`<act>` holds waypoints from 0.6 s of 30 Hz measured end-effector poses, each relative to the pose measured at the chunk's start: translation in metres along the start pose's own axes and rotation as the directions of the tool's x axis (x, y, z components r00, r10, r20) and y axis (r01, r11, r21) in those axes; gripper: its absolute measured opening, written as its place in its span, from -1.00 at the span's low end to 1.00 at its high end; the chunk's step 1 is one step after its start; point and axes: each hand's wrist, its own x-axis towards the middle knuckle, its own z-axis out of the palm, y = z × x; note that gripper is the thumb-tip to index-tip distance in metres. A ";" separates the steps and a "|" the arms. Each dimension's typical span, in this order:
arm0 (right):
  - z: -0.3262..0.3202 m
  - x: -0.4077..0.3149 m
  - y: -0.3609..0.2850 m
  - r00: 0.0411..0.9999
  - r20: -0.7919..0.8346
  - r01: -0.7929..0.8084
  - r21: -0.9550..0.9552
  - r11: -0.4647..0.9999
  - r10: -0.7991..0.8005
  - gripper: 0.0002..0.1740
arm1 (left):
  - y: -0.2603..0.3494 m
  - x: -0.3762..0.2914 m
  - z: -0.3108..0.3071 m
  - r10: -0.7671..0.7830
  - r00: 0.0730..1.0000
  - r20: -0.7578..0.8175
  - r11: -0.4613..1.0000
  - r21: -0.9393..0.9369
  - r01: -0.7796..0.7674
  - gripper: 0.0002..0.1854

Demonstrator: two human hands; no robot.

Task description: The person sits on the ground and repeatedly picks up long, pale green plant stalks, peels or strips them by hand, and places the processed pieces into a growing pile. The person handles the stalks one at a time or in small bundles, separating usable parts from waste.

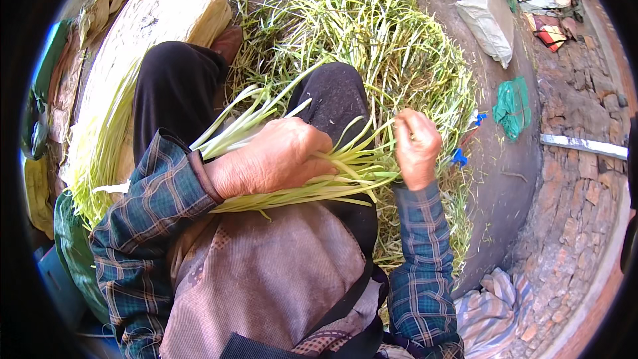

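My left hand (pixel 279 159) is closed around a bundle of long pale-green leafy stalks (pixel 294 197), which look like garlic greens. The bundle lies across my lap, its whiter ends (pixel 239 129) pointing up and left and its yellowish leaf tips fanning to the right. At those tips, my right hand (pixel 418 144) has its fingers curled and pinched together, and a thin leaf runs up to them. What lies inside the right fingers is mostly hidden. More of the long stalks (pixel 104 144) lie beside my left knee, draped over a pale wrapped block (pixel 154 15).
A large heap of loose leaves and trimmings (pixel 379 35) covers the floor ahead and to the right. Beyond it are a white sack (pixel 488 20), a green plastic bag (pixel 512 107) and a rough brick strip (pixel 573 194). A striped cloth (pixel 493 309) lies at lower right.
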 end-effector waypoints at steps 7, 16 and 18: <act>-0.044 -0.006 0.001 0.987 0.160 -0.063 0.272 0.960 0.020 -0.53 | -0.001 0.002 0.001 -0.053 0.998 -0.027 0.994 -0.095 0.051 -0.77; -0.007 -0.005 -0.014 0.955 0.237 0.139 0.174 0.975 -0.178 -0.64 | -0.003 0.000 -0.001 -0.069 0.998 -0.001 0.994 -0.081 0.069 -0.81; -0.004 -0.008 -0.010 0.932 0.277 0.228 0.049 0.972 -0.233 -0.76 | -0.004 0.000 0.001 -0.059 0.998 -0.006 0.996 -0.069 0.058 -0.81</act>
